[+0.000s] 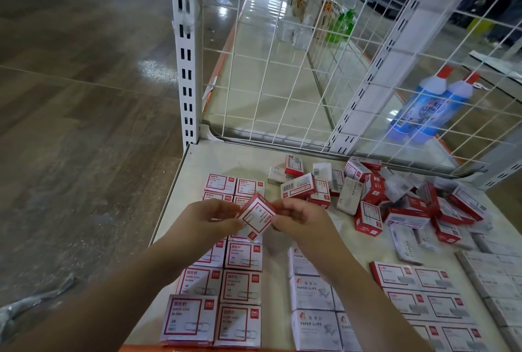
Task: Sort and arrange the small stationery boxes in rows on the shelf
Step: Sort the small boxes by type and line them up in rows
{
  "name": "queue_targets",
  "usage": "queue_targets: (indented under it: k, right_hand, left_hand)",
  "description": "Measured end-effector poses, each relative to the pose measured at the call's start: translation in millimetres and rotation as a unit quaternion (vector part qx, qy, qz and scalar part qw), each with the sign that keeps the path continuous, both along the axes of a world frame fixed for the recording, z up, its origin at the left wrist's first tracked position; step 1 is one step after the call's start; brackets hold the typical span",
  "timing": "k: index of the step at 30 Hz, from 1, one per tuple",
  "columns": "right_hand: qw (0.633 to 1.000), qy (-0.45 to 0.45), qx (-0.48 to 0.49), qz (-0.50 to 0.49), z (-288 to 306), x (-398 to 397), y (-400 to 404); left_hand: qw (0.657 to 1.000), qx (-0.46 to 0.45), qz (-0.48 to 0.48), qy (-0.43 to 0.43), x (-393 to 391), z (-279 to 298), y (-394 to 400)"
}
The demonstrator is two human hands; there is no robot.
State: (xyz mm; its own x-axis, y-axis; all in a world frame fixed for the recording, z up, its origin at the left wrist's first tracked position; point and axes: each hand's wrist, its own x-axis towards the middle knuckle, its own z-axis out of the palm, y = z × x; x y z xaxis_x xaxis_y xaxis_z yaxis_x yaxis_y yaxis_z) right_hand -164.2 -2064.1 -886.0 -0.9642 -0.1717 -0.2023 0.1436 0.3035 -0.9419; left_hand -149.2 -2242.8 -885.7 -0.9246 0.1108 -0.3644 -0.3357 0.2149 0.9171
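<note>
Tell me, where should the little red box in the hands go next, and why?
Probably down into the two red-and-white rows on the left. The box held by the left hand and right hand has the same red frame as those boxes, and it hangs tilted right above them, so it likely needs turning flat first.

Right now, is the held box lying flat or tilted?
Tilted: both hands, left hand and right hand, hold the box cornerwise above the rows.
</note>
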Motion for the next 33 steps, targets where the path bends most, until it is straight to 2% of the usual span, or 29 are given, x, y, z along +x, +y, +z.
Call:
queue_targets:
  k: [10, 18, 23, 30, 33]
  right_hand:
    - [0.998, -0.001, 0.06, 0.032, 7, 0, -6]
    - [0.999, -0.005, 0.038, 0.012, 8, -2, -5]
    - [0.997, 0.021, 0.055, 0.042, -4, 4, -5]
    - [0.998, 0.032, 0.046, 0.024, -18, 10, -13]
    - [0.998, 0.053, 0.036, 0.007, -20, 10, -14]
  left_hand:
    - [0.994, -0.051, 0.006, 0.101, -8, 2, 5]
    - [0.995, -0.062, 0.004, 0.078, -10, 1, 9]
    - [0.992, -0.072, 0.065, 0.075, -11, 1, 11]
    - [0.982, -0.004, 0.189, 0.011, -10, -3, 18]
    - [0.97, 0.056, 0.234, -0.034, -6, -4, 22]
